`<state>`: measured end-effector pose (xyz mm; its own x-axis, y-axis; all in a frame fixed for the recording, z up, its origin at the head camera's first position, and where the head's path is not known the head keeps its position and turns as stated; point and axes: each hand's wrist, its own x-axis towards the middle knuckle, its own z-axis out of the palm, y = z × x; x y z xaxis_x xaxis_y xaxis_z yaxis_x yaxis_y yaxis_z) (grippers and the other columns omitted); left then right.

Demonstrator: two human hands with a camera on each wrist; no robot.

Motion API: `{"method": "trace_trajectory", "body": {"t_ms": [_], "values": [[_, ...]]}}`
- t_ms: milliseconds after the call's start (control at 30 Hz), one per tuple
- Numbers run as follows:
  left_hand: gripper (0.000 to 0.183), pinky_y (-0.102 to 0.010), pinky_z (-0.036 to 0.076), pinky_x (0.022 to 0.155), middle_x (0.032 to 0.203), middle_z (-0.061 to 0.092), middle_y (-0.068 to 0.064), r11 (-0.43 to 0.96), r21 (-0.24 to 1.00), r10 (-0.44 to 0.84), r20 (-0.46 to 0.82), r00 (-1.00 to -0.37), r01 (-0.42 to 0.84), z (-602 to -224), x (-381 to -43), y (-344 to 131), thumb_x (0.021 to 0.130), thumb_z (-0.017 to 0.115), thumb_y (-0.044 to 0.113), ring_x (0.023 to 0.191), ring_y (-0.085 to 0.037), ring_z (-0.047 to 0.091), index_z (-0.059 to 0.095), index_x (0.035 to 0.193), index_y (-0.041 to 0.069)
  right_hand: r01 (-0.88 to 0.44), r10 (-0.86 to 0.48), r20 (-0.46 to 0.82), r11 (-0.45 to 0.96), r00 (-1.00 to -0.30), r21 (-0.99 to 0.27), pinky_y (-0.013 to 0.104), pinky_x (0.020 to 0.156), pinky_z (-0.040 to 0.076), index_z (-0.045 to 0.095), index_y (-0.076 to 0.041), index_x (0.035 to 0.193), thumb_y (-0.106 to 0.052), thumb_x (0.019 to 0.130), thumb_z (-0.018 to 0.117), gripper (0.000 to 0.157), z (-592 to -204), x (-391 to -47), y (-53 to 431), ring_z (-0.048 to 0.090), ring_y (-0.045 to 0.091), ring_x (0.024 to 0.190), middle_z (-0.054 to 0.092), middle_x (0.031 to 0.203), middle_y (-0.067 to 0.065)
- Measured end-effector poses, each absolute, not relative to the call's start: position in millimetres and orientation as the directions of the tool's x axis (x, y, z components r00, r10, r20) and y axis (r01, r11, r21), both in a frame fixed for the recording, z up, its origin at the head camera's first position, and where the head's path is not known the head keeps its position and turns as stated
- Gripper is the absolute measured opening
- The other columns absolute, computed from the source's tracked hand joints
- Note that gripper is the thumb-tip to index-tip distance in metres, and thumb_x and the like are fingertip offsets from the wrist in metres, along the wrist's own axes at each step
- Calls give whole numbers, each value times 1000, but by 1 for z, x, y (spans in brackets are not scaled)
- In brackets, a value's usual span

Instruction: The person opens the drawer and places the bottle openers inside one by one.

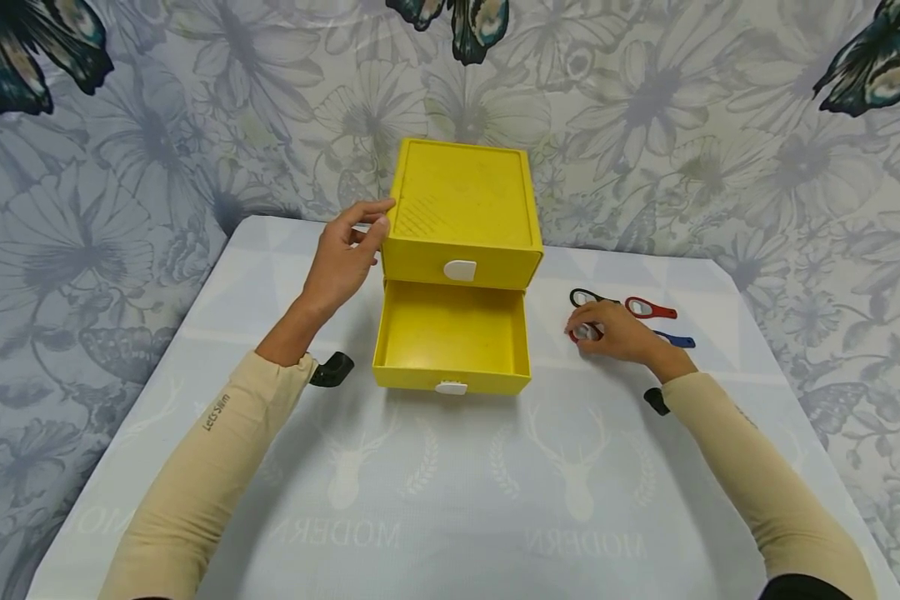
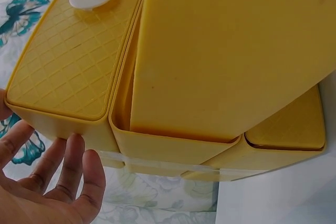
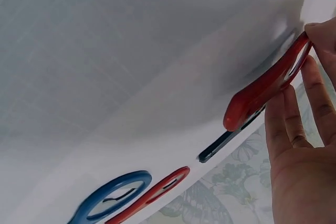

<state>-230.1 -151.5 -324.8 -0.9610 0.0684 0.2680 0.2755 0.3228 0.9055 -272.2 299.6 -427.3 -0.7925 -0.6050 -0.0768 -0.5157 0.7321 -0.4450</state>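
Note:
A yellow drawer cabinet [image 1: 461,196] stands on the table, its upper drawer closed and a lower one [image 1: 453,333] pulled out with bare yellow inside. The left hand [image 1: 348,258] touches the cabinet's upper left side. Close up in the left wrist view, its fingers [image 2: 71,166] rest along the side wall, loosely bent. Right of the cabinet, the right hand [image 1: 615,331] pinches the round rim of a red magnifying glass [image 3: 262,87], whose handle points away from the fingers. Beside that hand lie a black magnifying glass [image 1: 587,294], another red one [image 1: 648,308] and a blue one [image 1: 677,340].
The white table [image 1: 450,492] carries faint deer and lettering prints. Flowered wall covering [image 1: 645,125] rises directly behind it. In the left wrist view, a further closed drawer [image 2: 291,121] sits below the pulled-out one.

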Motion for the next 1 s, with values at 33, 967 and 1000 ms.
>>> {"method": "trace_trajectory", "body": {"t_ms": [33, 967, 1000], "values": [[40, -38, 51, 83, 136, 56, -7, 326, 904, 67, 269, -961, 276, -325, -230, -152, 106, 50, 35, 97, -19, 56, 55, 144, 24, -511, -600, -76, 735, -796, -446, 51, 92, 52, 76, -10, 111, -3, 85, 77, 28, -426, -271, 299, 60, 31, 114, 68, 121, 11], [40, -30, 51, 80, 135, 56, -6, 334, 903, 63, 266, -962, 271, -324, -229, -151, 106, 49, 35, 96, -17, 56, 55, 144, 25, -648, -686, 67, 646, -725, -404, 38, 87, 44, 76, -22, 105, -6, 86, 74, 25, -353, -233, 268, 51, 17, 105, 67, 119, -2], [40, -30, 51, 79, 135, 56, -6, 336, 902, 63, 265, -962, 271, -324, -229, -151, 106, 49, 35, 96, -18, 56, 55, 144, 25, -661, -695, 77, 636, -715, -399, 38, 87, 44, 76, -22, 104, -6, 86, 74, 25, -350, -231, 266, 51, 16, 105, 67, 119, -3]]}}
